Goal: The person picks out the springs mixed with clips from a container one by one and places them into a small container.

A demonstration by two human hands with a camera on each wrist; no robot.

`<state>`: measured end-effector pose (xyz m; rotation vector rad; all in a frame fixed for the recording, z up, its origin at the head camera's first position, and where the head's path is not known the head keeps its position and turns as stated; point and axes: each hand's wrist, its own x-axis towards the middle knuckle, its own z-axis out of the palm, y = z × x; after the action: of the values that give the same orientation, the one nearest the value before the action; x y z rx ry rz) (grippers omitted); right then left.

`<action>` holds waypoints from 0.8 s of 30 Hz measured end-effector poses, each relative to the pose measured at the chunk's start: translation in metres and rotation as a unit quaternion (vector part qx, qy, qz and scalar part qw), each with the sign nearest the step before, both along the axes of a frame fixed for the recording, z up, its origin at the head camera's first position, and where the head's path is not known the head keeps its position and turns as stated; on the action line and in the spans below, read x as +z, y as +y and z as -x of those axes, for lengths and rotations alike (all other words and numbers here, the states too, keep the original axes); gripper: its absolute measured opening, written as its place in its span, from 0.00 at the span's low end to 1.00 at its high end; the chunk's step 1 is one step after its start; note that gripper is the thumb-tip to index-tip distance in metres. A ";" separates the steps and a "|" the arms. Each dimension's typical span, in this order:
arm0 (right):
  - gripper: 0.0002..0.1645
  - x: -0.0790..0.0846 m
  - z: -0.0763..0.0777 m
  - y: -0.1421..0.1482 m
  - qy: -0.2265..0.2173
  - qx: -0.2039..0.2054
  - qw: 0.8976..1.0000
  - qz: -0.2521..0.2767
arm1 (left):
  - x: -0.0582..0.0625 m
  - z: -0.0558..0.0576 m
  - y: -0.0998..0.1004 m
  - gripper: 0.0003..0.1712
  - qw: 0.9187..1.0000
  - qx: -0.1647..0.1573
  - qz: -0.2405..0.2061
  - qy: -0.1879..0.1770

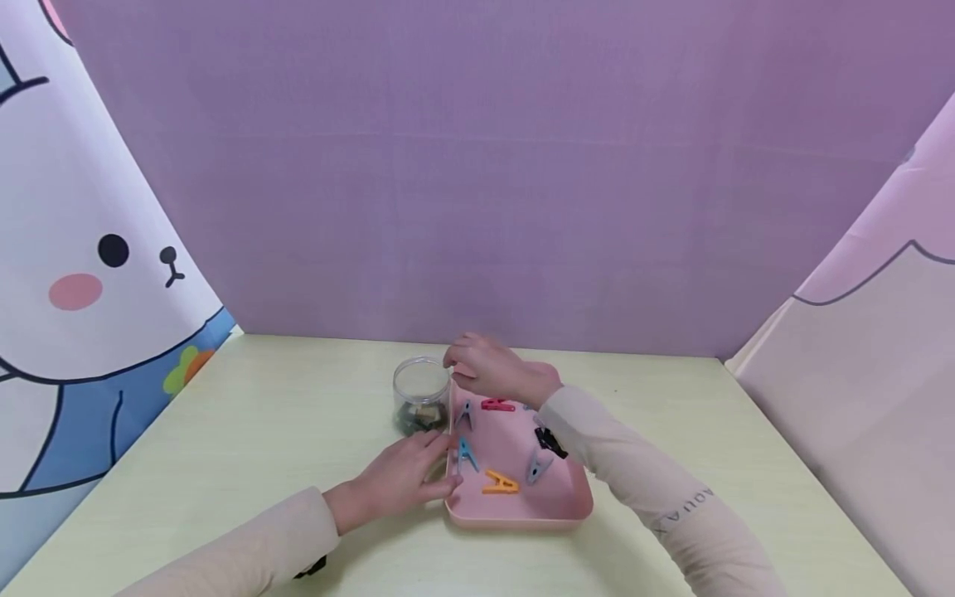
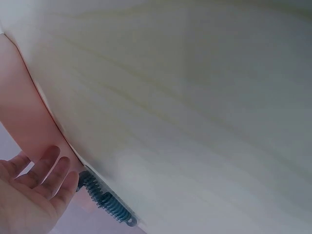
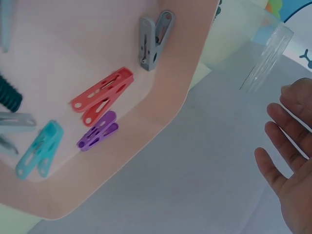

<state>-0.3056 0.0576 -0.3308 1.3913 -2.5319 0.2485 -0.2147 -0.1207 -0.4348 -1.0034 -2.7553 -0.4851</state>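
A pink tray (image 1: 522, 506) holds several plastic clothespins, among them an orange one (image 1: 500, 482), a red one (image 3: 102, 95) and a purple one (image 3: 97, 131). Beside its left wall stands a clear jar (image 1: 421, 381) with dark coiled things (image 2: 105, 197) at the bottom. My left hand (image 1: 403, 473) is at the tray's left rim, near the jar's base, fingers loosely spread and holding nothing. Over the far left corner of the tray, close to the jar's mouth, hovers my right hand (image 1: 488, 365). Its fingers (image 3: 280, 126) are spread, with nothing between them.
A dark coiled piece (image 3: 9, 95) lies in the tray among the clothespins. Tray and jar stand on a pale wood-look table (image 1: 313, 398). A purple backdrop (image 1: 477, 207) rises behind the table, with cartoon-printed cloth (image 1: 75, 207) at the side.
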 end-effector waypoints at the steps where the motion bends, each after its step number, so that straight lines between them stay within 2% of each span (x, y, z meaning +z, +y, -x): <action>1: 0.09 0.000 -0.001 0.003 0.000 0.000 1.000 0.000 | 0.000 0.000 0.000 0.28 1.000 0.000 -0.002 0.001; 5: 0.10 -0.002 -0.004 0.014 -0.004 -0.004 1.000 -0.005 | 0.000 0.000 0.000 0.26 1.000 0.001 -0.007 0.002; 10: 0.10 -0.009 -0.007 0.029 -0.021 -0.036 0.999 -0.013 | 0.001 -0.001 0.002 0.26 1.000 0.007 0.000 -0.012; 19: 0.11 -0.027 -0.015 0.053 -0.017 -0.085 0.996 -0.027 | 0.003 -0.001 0.003 0.27 0.999 0.015 0.004 -0.032; 24: 0.11 -0.037 -0.016 0.068 -0.024 -0.082 0.996 -0.028 | 0.003 -0.002 0.003 0.28 0.999 0.019 0.005 -0.042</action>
<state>-0.2893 0.1253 -0.3683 1.2008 -2.6940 0.1826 -0.2128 -0.1178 -0.4318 -0.9510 -2.8489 -0.5198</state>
